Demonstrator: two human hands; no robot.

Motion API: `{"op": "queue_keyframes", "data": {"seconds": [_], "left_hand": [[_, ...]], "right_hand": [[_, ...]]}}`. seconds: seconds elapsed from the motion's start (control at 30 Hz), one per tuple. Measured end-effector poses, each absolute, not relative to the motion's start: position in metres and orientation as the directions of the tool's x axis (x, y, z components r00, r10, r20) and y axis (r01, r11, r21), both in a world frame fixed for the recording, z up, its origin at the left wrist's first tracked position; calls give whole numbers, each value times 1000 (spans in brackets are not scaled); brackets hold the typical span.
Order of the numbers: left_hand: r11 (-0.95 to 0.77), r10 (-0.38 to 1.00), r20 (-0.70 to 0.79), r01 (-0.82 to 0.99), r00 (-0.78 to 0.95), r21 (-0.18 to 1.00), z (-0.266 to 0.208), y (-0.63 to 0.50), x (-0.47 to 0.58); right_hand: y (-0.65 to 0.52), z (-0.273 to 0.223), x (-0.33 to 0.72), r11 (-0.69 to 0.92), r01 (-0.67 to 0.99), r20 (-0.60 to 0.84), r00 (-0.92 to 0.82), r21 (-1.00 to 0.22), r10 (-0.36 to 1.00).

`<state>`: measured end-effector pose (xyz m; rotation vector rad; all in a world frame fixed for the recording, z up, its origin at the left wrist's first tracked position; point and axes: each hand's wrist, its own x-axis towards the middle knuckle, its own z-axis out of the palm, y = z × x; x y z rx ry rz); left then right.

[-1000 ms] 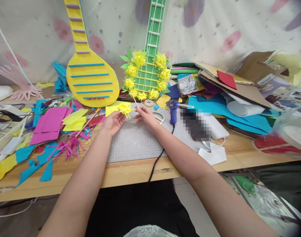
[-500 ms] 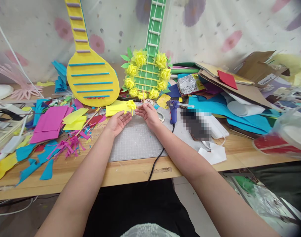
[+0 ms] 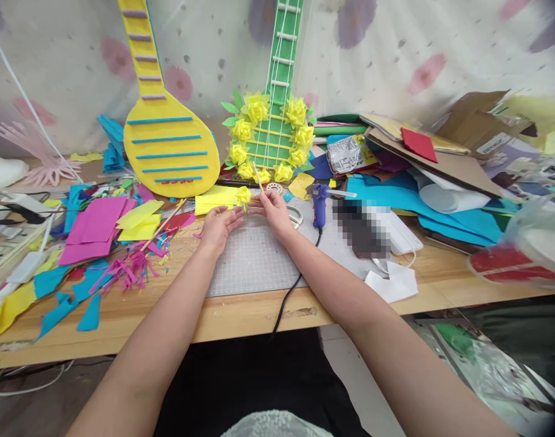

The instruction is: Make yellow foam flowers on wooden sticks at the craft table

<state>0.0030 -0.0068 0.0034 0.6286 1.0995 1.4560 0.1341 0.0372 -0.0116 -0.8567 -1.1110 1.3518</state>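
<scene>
A small yellow paper flower [image 3: 243,195] is between my hands, just above the grey cutting mat [image 3: 254,261]. My right hand [image 3: 274,212] is closed, pinching a thin wooden stick [image 3: 258,176] that leans up to the left. Its other fingers reach to the flower's right side. From the left, my left hand [image 3: 220,227] has its fingers stretched out, their tips close under the flower; I cannot make out whether they touch it. Behind the hands lies a folded sheet of yellow crepe paper [image 3: 214,199].
A yellow lute shape [image 3: 172,145] and a green one [image 3: 277,130] with yellow flowers lean at the back. A blue glue gun [image 3: 320,206] with a black cord stands right of the mat. Paper scraps [image 3: 93,230] cover the left; cardboard [image 3: 446,161] and blue sheets pile up right.
The stick in my right hand has tipped further left. My left hand has turned, with its fingers nearer the flower. The flower has shifted slightly.
</scene>
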Motion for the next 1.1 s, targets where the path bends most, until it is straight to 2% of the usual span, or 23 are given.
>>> {"op": "queue_keyframes", "data": {"seconds": [0.37,0.6,0.87,1.0,1.1], "left_hand": [[52,945,-180,-416,-274,908,2,-3,-1],[-97,943,20,-215,-332,972,-9,0,0],[-48,930,-45,-241,-365,969,-8,2,0],[-179,897,153,-24,-416,984,-11,3,-4],[-258,873,308,178,-378,950,-14,3,-7]], "right_hand": [[37,-13,135,120,-281,162,-132,-952,978],[36,-15,134,120,-239,162,-163,-964,973],[30,-11,133,135,-218,189,-250,-967,949],[30,-12,133,138,-210,189,-251,-968,949],[31,-12,134,127,-215,180,-248,-968,952]]}}
